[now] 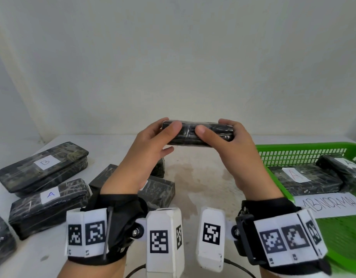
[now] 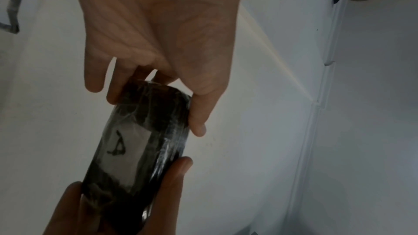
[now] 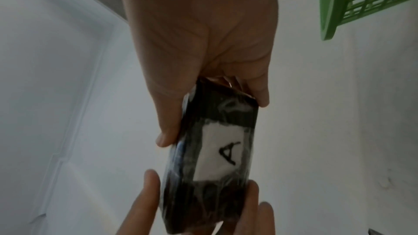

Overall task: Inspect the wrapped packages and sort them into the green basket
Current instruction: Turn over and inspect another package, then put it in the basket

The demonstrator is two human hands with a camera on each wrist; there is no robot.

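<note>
I hold one black wrapped package [image 1: 195, 135] up in the air above the table, level and edge-on to me. My left hand [image 1: 165, 130] grips its left end and my right hand [image 1: 215, 135] grips its right end, thumbs on the near side and fingers behind. In the wrist views the package [image 2: 135, 149] [image 3: 214, 158] shows a white label marked A on its far face. The green basket [image 1: 293, 155] stands at the right and holds two packages, one labelled A [image 1: 301, 177], the other [image 1: 345, 167] with its label partly cut off.
Several wrapped packages lie on the white table [image 1: 203, 187] at the left, among them one labelled B [image 1: 42, 163] and one labelled A [image 1: 48, 203]. A paper sign reading ABNORMAL [image 1: 331, 205] lies at the basket's front. A pale wall stands behind.
</note>
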